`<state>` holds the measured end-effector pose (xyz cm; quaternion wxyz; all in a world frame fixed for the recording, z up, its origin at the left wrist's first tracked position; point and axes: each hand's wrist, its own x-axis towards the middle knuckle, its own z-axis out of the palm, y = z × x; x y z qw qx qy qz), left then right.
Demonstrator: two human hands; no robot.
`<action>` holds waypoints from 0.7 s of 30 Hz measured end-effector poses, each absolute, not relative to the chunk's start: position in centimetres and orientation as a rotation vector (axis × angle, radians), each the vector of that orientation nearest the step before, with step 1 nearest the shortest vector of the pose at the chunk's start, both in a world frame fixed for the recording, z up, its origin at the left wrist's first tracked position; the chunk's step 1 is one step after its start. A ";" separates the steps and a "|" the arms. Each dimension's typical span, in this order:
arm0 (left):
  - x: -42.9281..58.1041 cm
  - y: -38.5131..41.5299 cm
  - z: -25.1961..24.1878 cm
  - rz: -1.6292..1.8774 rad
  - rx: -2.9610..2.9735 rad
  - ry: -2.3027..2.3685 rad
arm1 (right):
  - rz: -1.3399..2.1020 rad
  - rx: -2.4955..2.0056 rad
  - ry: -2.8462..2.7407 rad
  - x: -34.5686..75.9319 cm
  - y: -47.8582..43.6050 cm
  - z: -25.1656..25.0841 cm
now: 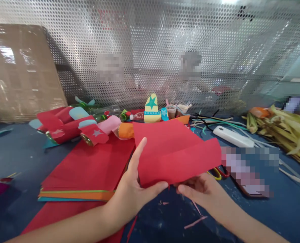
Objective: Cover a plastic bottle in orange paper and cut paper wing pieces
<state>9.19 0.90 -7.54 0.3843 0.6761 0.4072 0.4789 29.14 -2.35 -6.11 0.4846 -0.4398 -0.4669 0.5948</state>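
A folded sheet of red paper (175, 152) is held up above the dark blue table (18, 152). My left hand (134, 189) grips its near left edge, thumb on top and index finger stretched along the side. My right hand (203, 190) pinches the near lower edge from underneath, fingers curled. Left of the hands lies a stack of coloured paper sheets (89, 172), red on top with orange, green and blue edges showing.
Paper-wrapped bottle crafts with stars (71, 128) lie at the back left, a yellow star-marked piece (152, 108) stands in the middle. A white tool (232, 136), scissor handles (218, 172), a phone (248, 175) and dried leaves (284, 130) are on the right. A perforated metal screen (165, 40) stands behind.
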 end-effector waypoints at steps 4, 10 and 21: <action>9.6 0.3 -7.3 1.088 1.557 0.938 | 1.377 -1.186 -1.129 29.1 -2.6 -6.2; 10.2 0.4 -6.2 0.935 1.301 0.843 | 1.247 -1.232 -1.086 29.5 -2.4 -5.9; 10.2 1.6 -6.7 0.939 1.210 0.819 | 0.932 -1.175 -0.749 34.5 1.2 -6.9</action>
